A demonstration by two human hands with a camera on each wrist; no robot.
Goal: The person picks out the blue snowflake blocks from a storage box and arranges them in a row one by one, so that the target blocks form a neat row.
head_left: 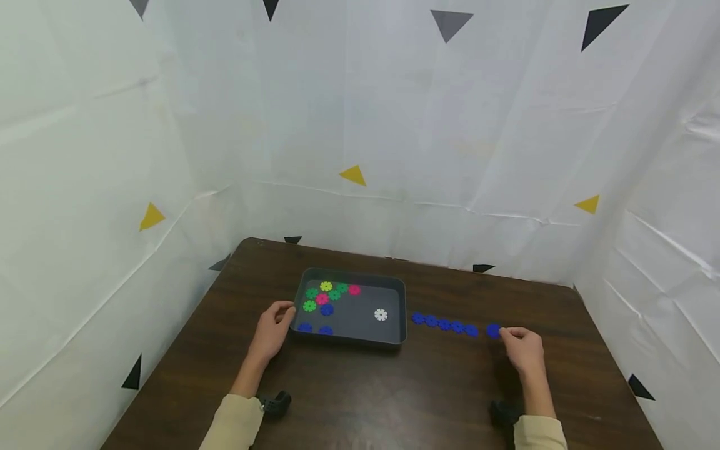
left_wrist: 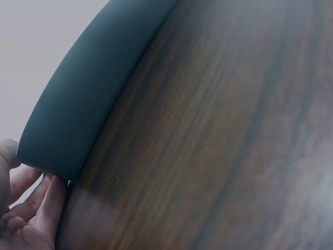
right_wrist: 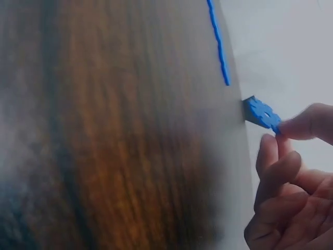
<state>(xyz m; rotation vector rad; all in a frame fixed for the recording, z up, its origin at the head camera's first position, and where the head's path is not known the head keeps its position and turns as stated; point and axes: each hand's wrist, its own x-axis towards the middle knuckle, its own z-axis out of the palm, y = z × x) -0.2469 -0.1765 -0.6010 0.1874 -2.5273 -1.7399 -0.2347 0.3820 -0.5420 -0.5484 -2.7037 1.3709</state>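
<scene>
Between thumb and finger, my right hand (head_left: 524,351) pinches a blue notched disc (head_left: 493,330), held above the table in the right wrist view (right_wrist: 264,113). Just left of it, several blue discs (head_left: 444,324) lie in a row on the table. My left hand (head_left: 271,331) grips the left side of a dark grey tray (head_left: 360,340), thumb at the rim and fingers against the outer wall (left_wrist: 67,125). Inside the tray are green discs (head_left: 309,305), pink discs (head_left: 354,290), a yellow disc (head_left: 326,286), a white disc (head_left: 380,315) and several blue discs (head_left: 327,310).
The brown wooden table (head_left: 439,394) carries everything. White sheeting (head_left: 405,125) with black, grey and yellow triangles hangs behind the table and along both sides. Dark straps (head_left: 275,405) are worn at both wrists.
</scene>
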